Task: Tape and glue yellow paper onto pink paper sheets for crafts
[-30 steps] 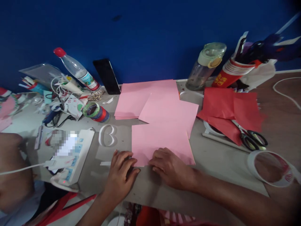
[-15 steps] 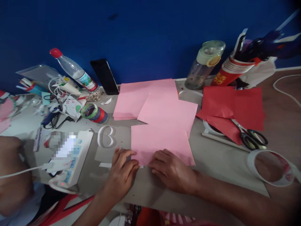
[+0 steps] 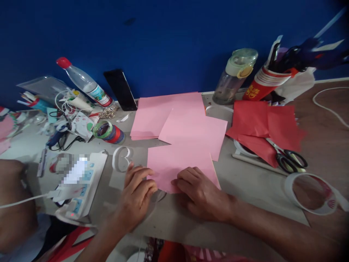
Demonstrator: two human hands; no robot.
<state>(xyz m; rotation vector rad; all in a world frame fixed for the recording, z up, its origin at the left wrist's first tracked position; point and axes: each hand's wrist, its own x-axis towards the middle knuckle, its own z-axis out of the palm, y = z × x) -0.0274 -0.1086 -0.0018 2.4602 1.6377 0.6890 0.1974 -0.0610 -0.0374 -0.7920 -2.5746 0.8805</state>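
A pink paper sheet [image 3: 180,162] lies on the grey table [image 3: 245,189] in front of me. My left hand [image 3: 136,196] rests at its near left corner, fingers bent and pinching the paper's edge. My right hand [image 3: 203,194] lies on the sheet's near edge, fingers curled and pressing down on it. More pink sheets [image 3: 174,116] are stacked just behind it.
Red paper pieces [image 3: 261,123] and scissors [image 3: 289,160] lie to the right, a tape roll [image 3: 311,193] nearer. A drink bottle [image 3: 234,76], a red cup of tools [image 3: 265,82], a phone [image 3: 120,89], a water bottle [image 3: 83,82], tape rolls [image 3: 109,131] and a power strip [image 3: 79,182] crowd the back and left.
The near pink sheet has shifted a little left and turned slightly. Both hands moved with it, the left hand's fingers now curled onto the corner.
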